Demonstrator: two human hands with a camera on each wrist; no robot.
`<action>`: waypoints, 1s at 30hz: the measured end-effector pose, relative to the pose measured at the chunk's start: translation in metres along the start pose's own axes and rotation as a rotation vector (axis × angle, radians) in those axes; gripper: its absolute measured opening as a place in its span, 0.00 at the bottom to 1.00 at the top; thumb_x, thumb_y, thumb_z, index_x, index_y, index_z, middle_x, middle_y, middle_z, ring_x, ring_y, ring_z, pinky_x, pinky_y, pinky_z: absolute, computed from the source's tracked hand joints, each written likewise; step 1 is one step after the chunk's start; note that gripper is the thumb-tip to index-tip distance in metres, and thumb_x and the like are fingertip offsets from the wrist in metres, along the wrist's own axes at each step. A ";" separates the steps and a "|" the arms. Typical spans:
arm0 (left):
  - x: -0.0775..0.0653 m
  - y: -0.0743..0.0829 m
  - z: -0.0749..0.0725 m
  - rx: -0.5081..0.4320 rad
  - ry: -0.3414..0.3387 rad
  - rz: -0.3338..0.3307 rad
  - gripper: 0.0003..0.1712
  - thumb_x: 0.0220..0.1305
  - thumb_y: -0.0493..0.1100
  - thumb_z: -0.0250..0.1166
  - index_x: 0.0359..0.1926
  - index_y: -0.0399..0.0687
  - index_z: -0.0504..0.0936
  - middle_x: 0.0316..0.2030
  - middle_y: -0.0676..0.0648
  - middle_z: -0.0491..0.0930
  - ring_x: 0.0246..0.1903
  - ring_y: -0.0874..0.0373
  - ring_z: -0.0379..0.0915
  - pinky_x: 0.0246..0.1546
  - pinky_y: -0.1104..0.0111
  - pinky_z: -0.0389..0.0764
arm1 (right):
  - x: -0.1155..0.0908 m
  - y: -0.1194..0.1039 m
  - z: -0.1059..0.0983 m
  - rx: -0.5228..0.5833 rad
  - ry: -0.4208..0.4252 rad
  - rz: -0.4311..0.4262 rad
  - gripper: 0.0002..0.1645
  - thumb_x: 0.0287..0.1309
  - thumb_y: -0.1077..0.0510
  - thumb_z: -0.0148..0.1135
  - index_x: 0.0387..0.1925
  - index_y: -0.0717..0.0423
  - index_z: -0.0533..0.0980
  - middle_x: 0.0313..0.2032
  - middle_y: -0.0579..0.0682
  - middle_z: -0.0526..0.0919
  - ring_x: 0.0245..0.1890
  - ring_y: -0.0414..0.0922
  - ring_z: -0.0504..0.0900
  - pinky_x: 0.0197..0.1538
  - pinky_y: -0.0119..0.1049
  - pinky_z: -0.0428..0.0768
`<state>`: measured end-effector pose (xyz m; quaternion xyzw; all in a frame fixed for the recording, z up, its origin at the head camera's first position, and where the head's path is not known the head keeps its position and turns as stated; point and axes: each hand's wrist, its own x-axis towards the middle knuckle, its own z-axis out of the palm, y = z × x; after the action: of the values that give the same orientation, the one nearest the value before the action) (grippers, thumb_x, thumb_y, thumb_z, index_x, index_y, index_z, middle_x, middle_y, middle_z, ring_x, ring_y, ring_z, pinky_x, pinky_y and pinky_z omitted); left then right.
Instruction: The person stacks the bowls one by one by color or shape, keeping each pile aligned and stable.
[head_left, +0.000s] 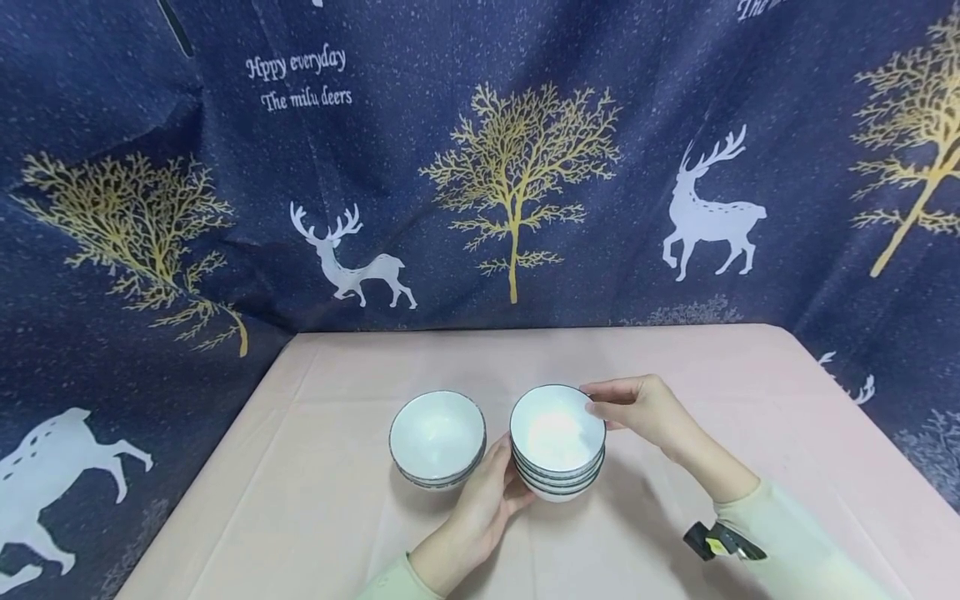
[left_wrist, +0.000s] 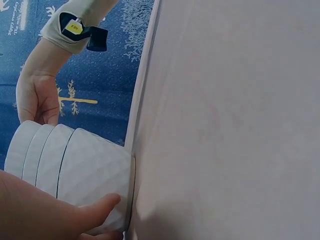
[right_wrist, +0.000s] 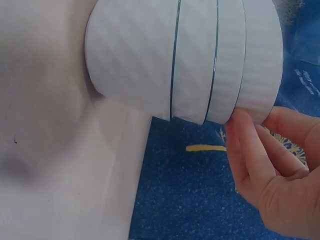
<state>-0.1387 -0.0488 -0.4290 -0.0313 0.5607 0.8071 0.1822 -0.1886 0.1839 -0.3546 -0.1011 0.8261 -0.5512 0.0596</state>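
Note:
A stack of several white bowls (head_left: 557, 429) with thin dark rims stands upright on the table. My left hand (head_left: 483, 496) holds the stack low on its left side; in the left wrist view a finger lies along the textured lowest bowl (left_wrist: 95, 175). From the right, my right hand (head_left: 641, 408) pinches the top bowl at its rim, with the thumb at the inner edge and the fingers outside. In the right wrist view those fingers (right_wrist: 247, 135) press against the top bowl (right_wrist: 262, 60), which sits nested in the ones below.
To the left stands a second, lower stack of the same white bowls (head_left: 437, 435), close beside my left hand. A pale pink cloth covers the table (head_left: 330, 492). Behind it hangs a dark blue curtain (head_left: 450, 275) printed with deer and trees.

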 end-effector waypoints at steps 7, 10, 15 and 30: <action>0.000 0.001 0.001 -0.009 0.011 -0.006 0.36 0.76 0.56 0.41 0.75 0.43 0.46 0.72 0.35 0.50 0.71 0.39 0.46 0.63 0.44 0.66 | 0.001 0.003 0.001 -0.010 0.008 0.000 0.21 0.58 0.59 0.66 0.51 0.66 0.79 0.48 0.60 0.83 0.42 0.45 0.85 0.42 0.36 0.86; -0.002 0.004 0.002 -0.027 0.018 0.003 0.35 0.77 0.53 0.41 0.74 0.36 0.47 0.71 0.33 0.52 0.70 0.39 0.50 0.62 0.42 0.66 | 0.000 0.005 0.002 -0.018 0.014 -0.002 0.21 0.58 0.59 0.66 0.51 0.65 0.79 0.48 0.59 0.84 0.42 0.43 0.84 0.42 0.35 0.85; -0.007 0.011 0.002 -0.016 -0.006 0.020 0.33 0.77 0.46 0.43 0.71 0.28 0.49 0.68 0.30 0.56 0.63 0.42 0.63 0.61 0.48 0.71 | -0.001 0.008 0.001 -0.011 0.014 -0.014 0.21 0.59 0.58 0.66 0.52 0.66 0.79 0.48 0.60 0.83 0.42 0.43 0.84 0.42 0.35 0.85; -0.034 0.033 -0.025 0.388 -0.183 -0.037 0.31 0.65 0.38 0.55 0.65 0.27 0.61 0.54 0.33 0.75 0.54 0.38 0.73 0.50 0.55 0.81 | -0.010 0.016 -0.003 0.061 -0.046 -0.072 0.22 0.64 0.59 0.60 0.55 0.71 0.74 0.51 0.64 0.81 0.41 0.40 0.84 0.44 0.35 0.85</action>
<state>-0.1215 -0.0911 -0.3996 0.0675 0.6861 0.6800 0.2498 -0.1807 0.1949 -0.3684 -0.1414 0.8031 -0.5754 0.0620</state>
